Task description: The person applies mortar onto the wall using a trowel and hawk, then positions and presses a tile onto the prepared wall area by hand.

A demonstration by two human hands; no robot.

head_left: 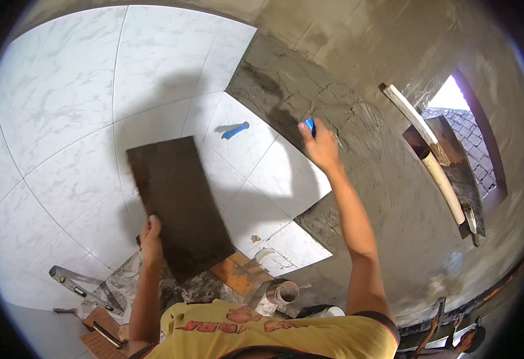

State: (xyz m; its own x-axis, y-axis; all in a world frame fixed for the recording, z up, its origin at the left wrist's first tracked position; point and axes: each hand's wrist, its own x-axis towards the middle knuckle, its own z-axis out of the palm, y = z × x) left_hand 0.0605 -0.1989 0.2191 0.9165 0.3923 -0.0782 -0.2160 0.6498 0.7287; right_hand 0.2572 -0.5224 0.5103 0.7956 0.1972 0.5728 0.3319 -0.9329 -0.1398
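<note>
My left hand (151, 239) grips a dark grey-brown rectangular tile (181, 197) by its lower left edge, its rough flat face turned toward me. My right hand (321, 146) is closed around a small blue piece (309, 126), like a handle; whatever else belongs to it cannot be made out. That hand is over grey mortar (357, 155), just past the edge of the laid white marbled tiles (64, 90). On those tiles sits a separate blue piece (236, 130), elongated and casting a shadow.
A metal level (85, 290) lies at lower left beside reddish tile pieces (103, 326). Near my shirt stand a small mortar-smeared pot (284, 292) and orange-brown boards (238, 272). At right, wooden strips (414, 119) and a pale tube (444, 185) rest by an opening onto paving (471, 143).
</note>
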